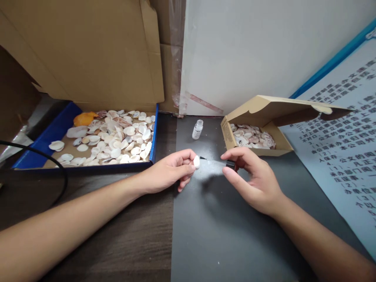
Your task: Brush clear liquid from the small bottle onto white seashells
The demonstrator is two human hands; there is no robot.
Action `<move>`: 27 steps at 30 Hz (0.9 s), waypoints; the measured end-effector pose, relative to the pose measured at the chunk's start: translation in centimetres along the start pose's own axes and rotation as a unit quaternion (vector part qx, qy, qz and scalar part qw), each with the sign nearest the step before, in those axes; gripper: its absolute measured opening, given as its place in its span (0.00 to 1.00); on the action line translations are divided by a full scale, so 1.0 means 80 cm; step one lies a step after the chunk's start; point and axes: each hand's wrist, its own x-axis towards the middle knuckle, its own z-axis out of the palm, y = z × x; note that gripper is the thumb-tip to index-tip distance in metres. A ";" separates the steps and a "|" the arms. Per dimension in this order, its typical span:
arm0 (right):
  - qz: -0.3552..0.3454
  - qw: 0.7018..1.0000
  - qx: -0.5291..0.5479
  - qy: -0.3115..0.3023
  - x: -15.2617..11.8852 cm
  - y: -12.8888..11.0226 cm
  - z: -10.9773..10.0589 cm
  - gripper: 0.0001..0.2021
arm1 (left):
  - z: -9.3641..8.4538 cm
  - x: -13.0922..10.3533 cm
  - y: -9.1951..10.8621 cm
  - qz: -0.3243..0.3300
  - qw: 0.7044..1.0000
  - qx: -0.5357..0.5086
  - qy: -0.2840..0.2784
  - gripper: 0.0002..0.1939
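Between the fingertips of my left hand (180, 168) is a small white seashell (196, 161), held above the edge of a dark grey mat. My right hand (252, 178) pinches the black cap of a brush applicator (230, 163). Its thin clear stem points left, and the dark bristle tip is at or very close to the shell; I cannot tell if they touch. Behind both hands a small clear glass bottle (197, 129) stands upright with its mouth uncovered and a label on its side.
At the left, a blue-sided cardboard box (154, 137) holds many loose shells (117, 137), one of them orange (84, 118). A smaller cardboard box (229, 133) with shells stands at the right, lid raised. A black cable (63, 172) curves at far left. A printed sheet (337, 156) lies right.
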 end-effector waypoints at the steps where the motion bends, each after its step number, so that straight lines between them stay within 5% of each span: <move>1: -0.003 1.000 0.001 -0.002 0.000 0.000 0.000 0.07 | 0.000 0.000 0.000 0.000 1.000 0.001 -0.001 0.06; 27: -0.036 0.999 -0.003 -0.012 0.002 -0.007 0.000 0.07 | 0.002 -0.002 0.000 0.004 0.998 0.065 -0.009 0.13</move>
